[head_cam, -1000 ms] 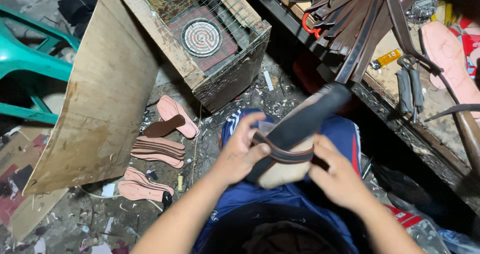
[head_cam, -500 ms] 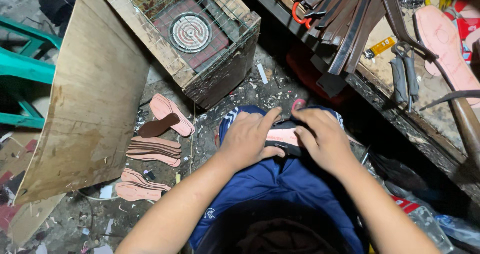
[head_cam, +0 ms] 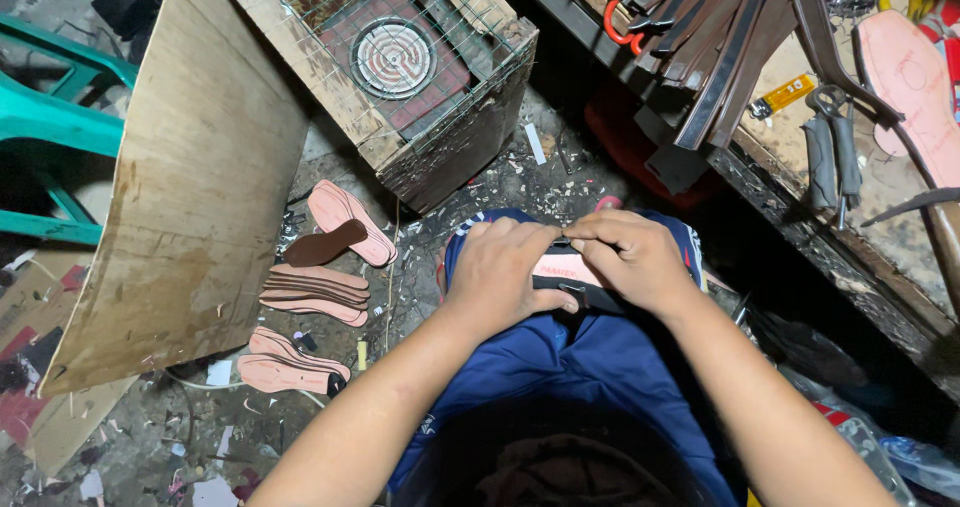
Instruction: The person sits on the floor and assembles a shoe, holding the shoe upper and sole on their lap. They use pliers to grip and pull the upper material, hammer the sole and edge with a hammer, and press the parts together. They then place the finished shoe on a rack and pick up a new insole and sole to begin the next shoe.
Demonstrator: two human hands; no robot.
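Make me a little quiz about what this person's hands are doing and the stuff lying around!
1. True or false: both hands, left hand and right hand, press on the pink insole piece on the lap.
2. What lies on the floor beside the plywood board? A) pink insoles B) bottles C) books
3. What colour is the plastic chair?

Key: 1 true; 2 A; 3 green.

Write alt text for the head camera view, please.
Both hands, left hand and right hand, press a pink insole with a dark strap on the person's lap. Loose pink insoles lie on the littered floor beside a leaning wooden board.
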